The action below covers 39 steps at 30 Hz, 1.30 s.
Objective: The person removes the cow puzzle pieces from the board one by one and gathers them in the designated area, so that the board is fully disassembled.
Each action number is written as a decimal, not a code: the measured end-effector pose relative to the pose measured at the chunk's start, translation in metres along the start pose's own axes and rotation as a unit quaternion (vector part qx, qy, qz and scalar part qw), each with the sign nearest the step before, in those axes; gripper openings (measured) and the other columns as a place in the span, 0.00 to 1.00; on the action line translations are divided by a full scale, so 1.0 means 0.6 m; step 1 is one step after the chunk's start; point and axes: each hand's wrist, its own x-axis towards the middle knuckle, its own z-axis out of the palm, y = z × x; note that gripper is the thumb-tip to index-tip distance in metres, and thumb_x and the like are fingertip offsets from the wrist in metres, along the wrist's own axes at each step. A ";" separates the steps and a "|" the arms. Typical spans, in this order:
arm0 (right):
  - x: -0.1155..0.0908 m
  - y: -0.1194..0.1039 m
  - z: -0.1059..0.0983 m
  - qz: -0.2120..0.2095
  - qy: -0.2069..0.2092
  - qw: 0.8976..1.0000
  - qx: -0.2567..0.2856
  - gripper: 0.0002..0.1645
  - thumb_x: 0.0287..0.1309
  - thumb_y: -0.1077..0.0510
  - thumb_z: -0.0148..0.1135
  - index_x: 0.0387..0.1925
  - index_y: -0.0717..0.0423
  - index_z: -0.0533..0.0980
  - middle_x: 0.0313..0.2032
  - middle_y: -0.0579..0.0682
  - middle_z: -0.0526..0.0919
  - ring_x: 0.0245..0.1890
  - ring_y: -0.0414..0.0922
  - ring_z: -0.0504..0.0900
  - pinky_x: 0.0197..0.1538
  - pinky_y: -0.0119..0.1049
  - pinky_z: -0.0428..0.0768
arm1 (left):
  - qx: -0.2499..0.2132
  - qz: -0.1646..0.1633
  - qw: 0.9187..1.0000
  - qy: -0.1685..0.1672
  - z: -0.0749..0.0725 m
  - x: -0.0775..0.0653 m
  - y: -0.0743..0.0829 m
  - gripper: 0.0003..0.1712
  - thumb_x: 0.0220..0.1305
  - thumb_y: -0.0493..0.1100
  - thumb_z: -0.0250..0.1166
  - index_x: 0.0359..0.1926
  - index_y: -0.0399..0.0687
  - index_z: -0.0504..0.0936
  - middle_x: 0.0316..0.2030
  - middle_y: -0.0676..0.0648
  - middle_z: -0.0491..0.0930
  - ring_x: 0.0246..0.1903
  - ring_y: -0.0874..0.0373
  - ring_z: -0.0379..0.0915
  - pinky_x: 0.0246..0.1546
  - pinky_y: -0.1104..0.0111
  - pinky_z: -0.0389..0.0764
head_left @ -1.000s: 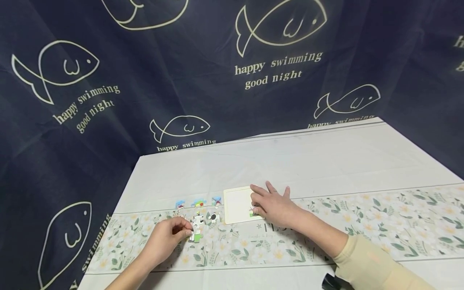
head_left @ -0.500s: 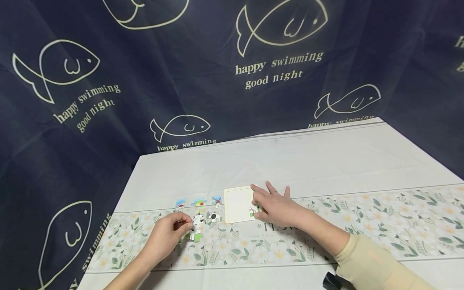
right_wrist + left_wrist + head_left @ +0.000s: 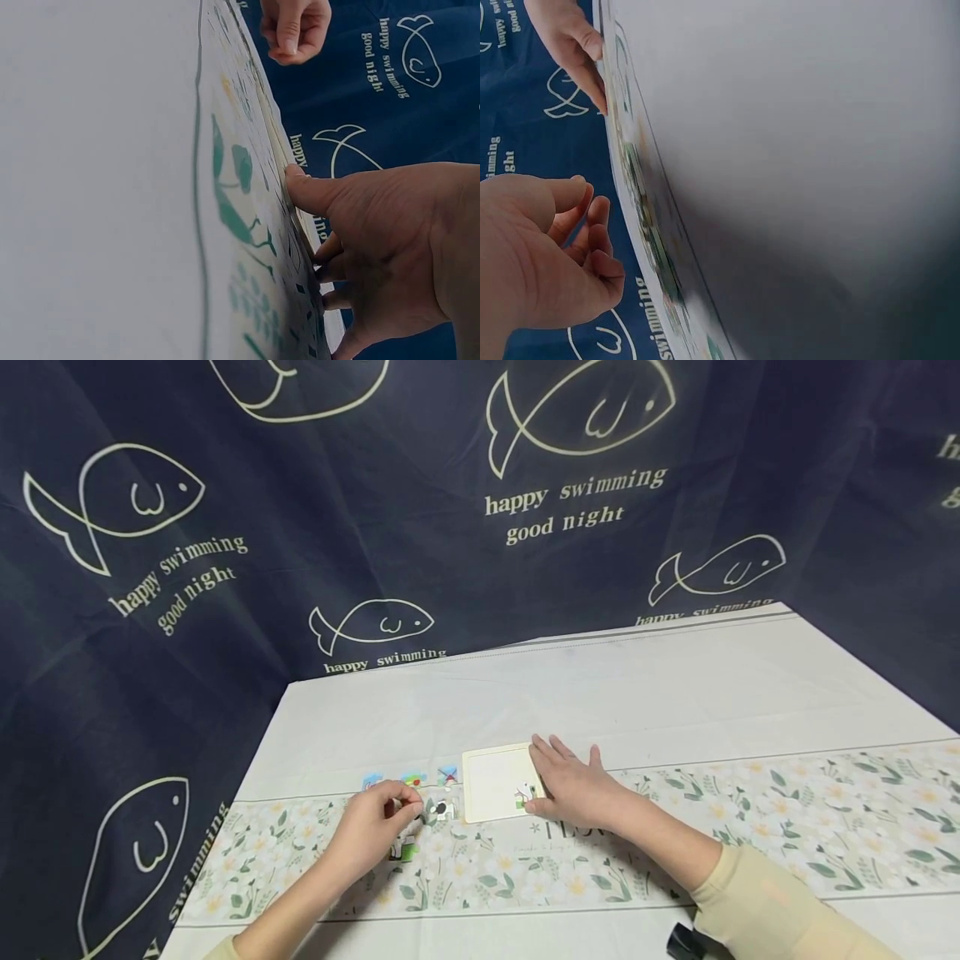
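My right hand (image 3: 576, 787) lies on the right edge of a cream puzzle tray (image 3: 495, 777), fingers spread, thumb by its lower right corner. A jigsaw piece (image 3: 522, 795) with green and white print sits in that corner. To the left, my left hand (image 3: 375, 818) hovers over loose puzzle pieces, its fingers loosely curled. In the left wrist view no piece shows between the left hand's (image 3: 562, 247) fingers. A black-and-white piece (image 3: 441, 810) lies between that hand and the tray; a green-edged piece (image 3: 402, 852) lies below the hand. Others there are partly hidden.
Along the top of the loose group lie blue-topped pieces, such as the windmill piece (image 3: 447, 775). A floral band (image 3: 675, 810) crosses the white tablecloth (image 3: 637, 685). Dark blue fish-print cloth (image 3: 465, 568) hangs behind. A black object (image 3: 684, 942) sits by the right sleeve.
My left hand has moved right and slightly up over the loose pieces. The right fingers have drawn back from the tray's inside to its right edge, showing more of the corner piece.
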 end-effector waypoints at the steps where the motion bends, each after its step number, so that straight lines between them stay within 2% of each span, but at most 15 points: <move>1: 0.001 0.001 0.000 0.001 0.000 1.000 -0.002 0.52 0.65 0.42 0.65 0.75 0.68 0.55 0.77 0.62 0.52 0.77 0.61 0.49 0.64 0.78 0.43 | -0.003 0.004 1.000 -0.002 0.002 0.002 0.002 0.04 0.66 0.39 0.70 0.34 0.53 0.83 0.23 0.55 0.73 0.19 0.61 0.61 0.19 0.70 0.65; 5: 0.000 0.001 0.000 0.001 -0.002 1.000 -0.009 0.51 0.65 0.41 0.65 0.75 0.68 0.56 0.77 0.61 0.52 0.77 0.61 0.49 0.64 0.78 0.44 | -0.022 0.019 1.000 -0.011 0.010 0.013 0.012 0.02 0.68 0.41 0.69 0.37 0.48 0.84 0.23 0.55 0.74 0.17 0.62 0.60 0.18 0.70 0.64; 13: -0.002 -0.002 -0.003 -0.001 -0.005 1.000 -0.015 0.51 0.65 0.41 0.64 0.75 0.68 0.56 0.77 0.61 0.53 0.76 0.61 0.50 0.65 0.78 0.45 | -0.036 0.043 0.998 -0.026 0.031 0.039 0.029 0.02 0.67 0.40 0.69 0.36 0.49 0.84 0.26 0.55 0.77 0.18 0.62 0.62 0.18 0.70 0.66; 22: -0.001 -0.003 -0.002 0.008 -0.014 1.000 -0.023 0.53 0.64 0.39 0.64 0.76 0.65 0.55 0.77 0.60 0.52 0.77 0.60 0.49 0.65 0.77 0.45 | -0.045 0.087 0.993 -0.070 0.065 0.066 0.062 0.03 0.67 0.40 0.69 0.38 0.48 0.83 0.27 0.57 0.76 0.23 0.61 0.66 0.21 0.71 0.69; 31: 0.000 -0.001 -0.001 0.007 -0.016 0.999 -0.034 0.55 0.62 0.37 0.64 0.76 0.65 0.55 0.77 0.60 0.52 0.77 0.60 0.49 0.64 0.78 0.47 | -0.040 0.091 0.990 -0.102 0.096 0.087 0.087 0.03 0.66 0.39 0.70 0.39 0.50 0.84 0.29 0.57 0.77 0.24 0.63 0.69 0.25 0.71 0.71; 36: 0.001 -0.001 -0.001 0.009 -0.019 0.999 -0.037 0.55 0.62 0.37 0.64 0.76 0.65 0.55 0.77 0.60 0.52 0.77 0.60 0.49 0.64 0.78 0.47 | -0.030 0.094 0.987 -0.125 0.111 0.094 0.098 0.10 0.63 0.39 0.72 0.45 0.46 0.85 0.32 0.56 0.77 0.28 0.63 0.70 0.31 0.70 0.74; 39: 0.001 0.001 0.000 0.010 -0.019 0.999 -0.037 0.55 0.62 0.37 0.64 0.76 0.65 0.56 0.77 0.60 0.52 0.77 0.60 0.49 0.64 0.78 0.48 | -0.011 0.095 0.986 -0.137 0.118 0.096 0.104 0.16 0.62 0.41 0.74 0.51 0.43 0.85 0.35 0.52 0.77 0.29 0.62 0.70 0.31 0.70 0.74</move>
